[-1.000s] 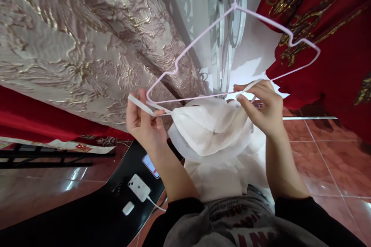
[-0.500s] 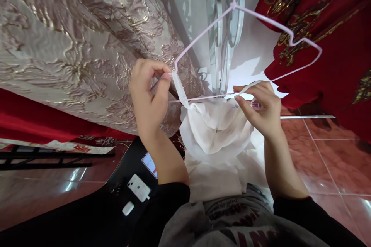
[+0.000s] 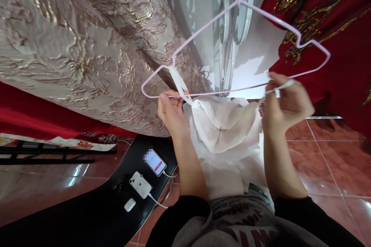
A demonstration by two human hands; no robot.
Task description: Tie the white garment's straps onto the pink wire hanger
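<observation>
hanger — pink, pinched low down by left hand; white strap over it, above that grip; right hand grasping second strap — white garment between grips.

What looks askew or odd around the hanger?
The garment looks lopsided: its left strap loops over the hanger by the notch, while its right strap is off that shoulder, in the right hand. I see nothing spilled.
</observation>
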